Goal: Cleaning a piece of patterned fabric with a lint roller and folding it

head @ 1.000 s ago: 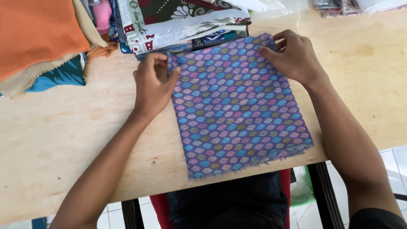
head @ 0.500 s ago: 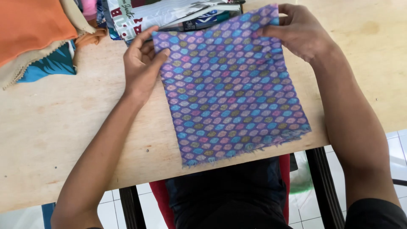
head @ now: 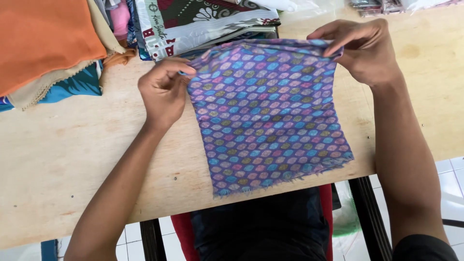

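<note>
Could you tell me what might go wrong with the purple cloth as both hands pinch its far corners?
The purple cloth has a frayed near edge overhanging the wooden table; it could snag or shed threads. The left hand and right hand grip only corners, so it may slip. The folded fabric stack behind could be dragged.

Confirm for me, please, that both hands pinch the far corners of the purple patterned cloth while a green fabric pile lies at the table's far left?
One detail is off: in the head view the pile is orange, not green. Left hand and right hand do pinch the purple patterned cloth.
</note>
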